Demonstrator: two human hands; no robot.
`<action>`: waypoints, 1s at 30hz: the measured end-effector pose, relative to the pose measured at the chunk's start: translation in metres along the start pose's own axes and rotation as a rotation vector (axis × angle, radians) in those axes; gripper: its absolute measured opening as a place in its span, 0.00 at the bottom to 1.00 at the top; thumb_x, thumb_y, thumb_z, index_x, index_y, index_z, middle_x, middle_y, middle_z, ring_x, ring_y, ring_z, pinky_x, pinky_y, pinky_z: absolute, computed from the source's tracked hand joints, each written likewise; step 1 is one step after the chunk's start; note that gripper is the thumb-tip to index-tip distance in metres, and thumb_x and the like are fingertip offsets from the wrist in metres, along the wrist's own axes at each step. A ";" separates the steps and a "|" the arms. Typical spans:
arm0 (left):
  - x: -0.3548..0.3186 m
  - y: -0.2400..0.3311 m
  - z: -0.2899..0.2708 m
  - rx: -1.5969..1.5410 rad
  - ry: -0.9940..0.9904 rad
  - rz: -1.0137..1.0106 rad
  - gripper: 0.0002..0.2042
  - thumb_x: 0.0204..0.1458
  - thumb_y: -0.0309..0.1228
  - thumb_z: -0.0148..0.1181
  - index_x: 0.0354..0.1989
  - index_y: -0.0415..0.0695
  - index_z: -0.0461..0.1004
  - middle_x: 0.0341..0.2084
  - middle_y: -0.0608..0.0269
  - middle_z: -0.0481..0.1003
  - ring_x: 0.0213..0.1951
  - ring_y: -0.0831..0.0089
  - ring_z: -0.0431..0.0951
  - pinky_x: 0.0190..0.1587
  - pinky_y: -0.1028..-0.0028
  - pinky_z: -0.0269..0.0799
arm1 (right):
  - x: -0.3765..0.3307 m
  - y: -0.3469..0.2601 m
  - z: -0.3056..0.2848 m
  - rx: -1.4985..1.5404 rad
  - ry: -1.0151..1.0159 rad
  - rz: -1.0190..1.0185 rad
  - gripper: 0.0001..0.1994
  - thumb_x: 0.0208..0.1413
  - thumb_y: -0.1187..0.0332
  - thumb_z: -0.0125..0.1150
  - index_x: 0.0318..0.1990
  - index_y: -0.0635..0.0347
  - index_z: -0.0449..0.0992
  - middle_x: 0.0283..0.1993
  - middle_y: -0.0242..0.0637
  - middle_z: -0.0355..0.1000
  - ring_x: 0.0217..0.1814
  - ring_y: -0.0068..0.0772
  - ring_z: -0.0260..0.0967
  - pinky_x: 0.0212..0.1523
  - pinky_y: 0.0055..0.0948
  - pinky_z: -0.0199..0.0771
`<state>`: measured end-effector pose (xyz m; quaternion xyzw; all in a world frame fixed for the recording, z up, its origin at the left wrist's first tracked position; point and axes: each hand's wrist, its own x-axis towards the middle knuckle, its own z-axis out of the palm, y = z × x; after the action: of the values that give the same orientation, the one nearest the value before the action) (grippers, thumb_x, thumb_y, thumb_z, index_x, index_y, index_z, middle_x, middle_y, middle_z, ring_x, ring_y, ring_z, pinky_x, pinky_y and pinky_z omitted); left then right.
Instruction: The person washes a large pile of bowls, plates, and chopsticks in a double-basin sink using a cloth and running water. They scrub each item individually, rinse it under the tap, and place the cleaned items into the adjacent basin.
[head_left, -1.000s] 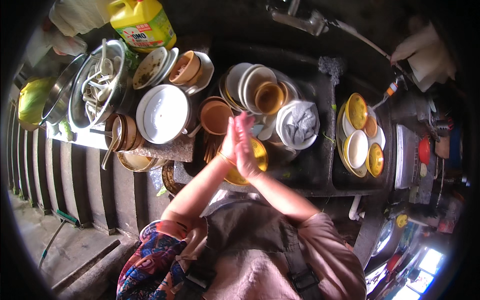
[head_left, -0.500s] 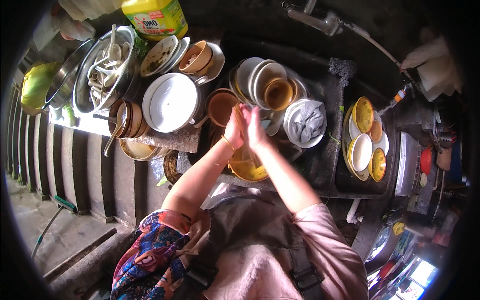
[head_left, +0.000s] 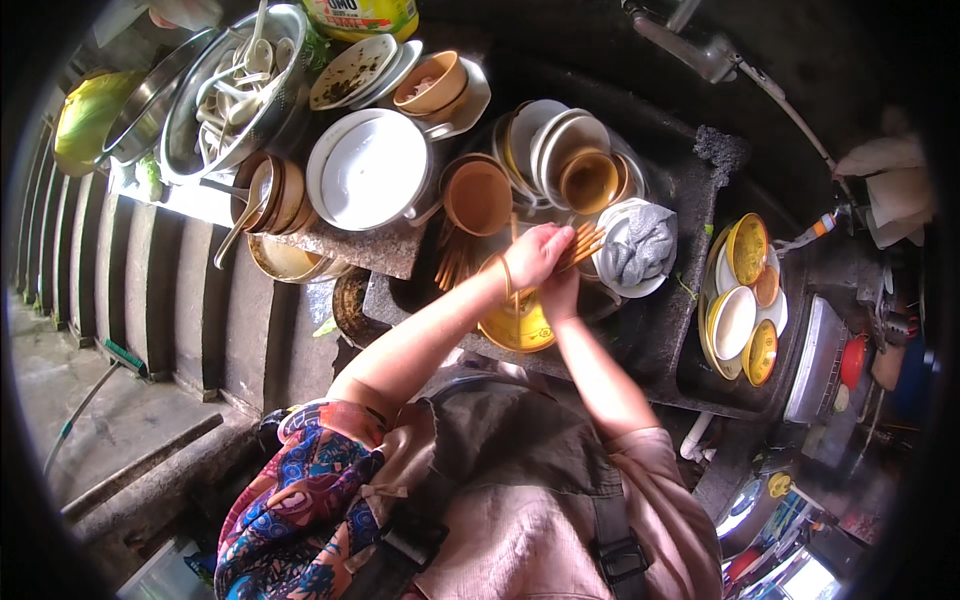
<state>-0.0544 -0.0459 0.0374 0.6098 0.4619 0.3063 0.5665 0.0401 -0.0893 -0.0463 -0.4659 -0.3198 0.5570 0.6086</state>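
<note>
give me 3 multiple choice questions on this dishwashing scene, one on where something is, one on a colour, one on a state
1. Where does the grey cloth lie?
A. in a white bowl right of the hands
B. on the floor
C. over the tap

2. What colour is the bowl under the hands?
A. blue
B. yellow
C. black

3. What are the hands doing?
A. resting flat and empty
B. holding a bundle of chopsticks
C. lifting the metal basin

Answers: 1 A, the cloth sits bunched in the white bowl. 2 B, its rim shows yellow. 3 B, the left hand and right hand close on the chopsticks.
</note>
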 end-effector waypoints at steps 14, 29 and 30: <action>-0.103 -0.008 -0.059 0.485 0.014 -0.517 0.17 0.48 0.39 0.45 0.20 0.38 0.72 0.17 0.48 0.72 0.23 0.54 0.74 0.29 0.61 0.69 | 0.003 -0.040 -0.006 -0.259 -0.315 0.077 0.05 0.53 0.73 0.51 0.36 0.63 0.69 0.29 0.29 0.67 0.29 0.19 0.66 0.32 0.18 0.67; -0.052 0.015 -0.053 -1.389 0.314 -0.449 0.10 0.57 0.35 0.40 0.31 0.43 0.66 0.15 0.73 0.62 0.15 0.85 0.58 0.14 0.86 0.52 | 0.058 -0.176 -0.031 -0.322 -0.194 -0.179 0.08 0.53 0.74 0.49 0.41 0.65 0.67 0.23 0.26 0.61 0.25 0.16 0.59 0.29 0.16 0.62; -0.050 0.019 -0.058 -1.482 0.235 -0.399 0.10 0.57 0.35 0.41 0.31 0.44 0.66 0.17 0.73 0.63 0.16 0.84 0.58 0.16 0.87 0.54 | 0.059 -0.180 -0.036 -0.430 -0.188 -0.192 0.09 0.52 0.75 0.49 0.41 0.66 0.67 0.23 0.25 0.61 0.25 0.16 0.59 0.30 0.16 0.62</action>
<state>-0.1219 -0.0665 0.0731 -0.0596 0.2946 0.4903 0.8181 0.1514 -0.0299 0.0991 -0.4983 -0.5290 0.4565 0.5133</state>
